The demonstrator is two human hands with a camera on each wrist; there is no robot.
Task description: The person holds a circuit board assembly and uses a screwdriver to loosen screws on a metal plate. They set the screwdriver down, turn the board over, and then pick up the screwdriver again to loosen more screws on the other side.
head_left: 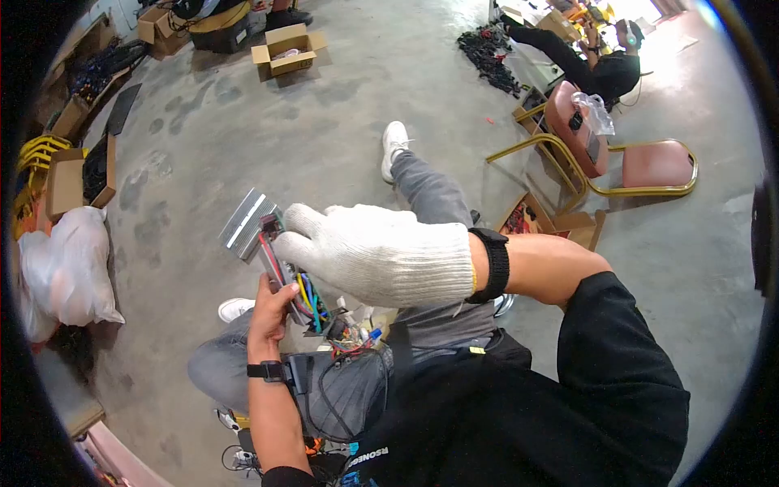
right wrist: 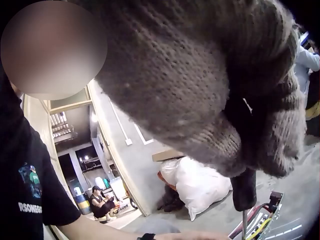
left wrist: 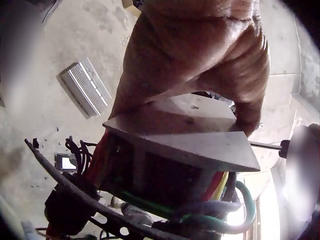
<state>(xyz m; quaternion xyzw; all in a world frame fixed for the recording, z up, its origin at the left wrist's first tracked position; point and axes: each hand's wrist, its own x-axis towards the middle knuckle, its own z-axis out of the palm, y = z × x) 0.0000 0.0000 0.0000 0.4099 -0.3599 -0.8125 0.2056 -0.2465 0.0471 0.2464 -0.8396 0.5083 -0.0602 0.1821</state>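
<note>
My bare left hand (head_left: 272, 311) (left wrist: 195, 55) holds an electronic assembly with a bent metal plate (left wrist: 200, 150), its fingers and thumb around the edges. Red, yellow, blue and green wires (head_left: 308, 296) run along the assembly. In a white knitted glove, my right hand (head_left: 377, 250) (right wrist: 200, 95) is above it, fingers curled round a screwdriver's black handle (right wrist: 244, 190). The shaft (left wrist: 265, 146) points toward the assembly; where its tip rests cannot be seen. A finned metal housing (head_left: 250, 223) (left wrist: 86, 89) lies on the floor beyond.
More wires and small parts (head_left: 353, 333) lie by my lap. An open cardboard box (head_left: 290, 58) is on the floor ahead, white plastic bags (head_left: 77, 264) at the left. Pinkish chairs (head_left: 659, 164) and a seated person (head_left: 613, 75) are at the right.
</note>
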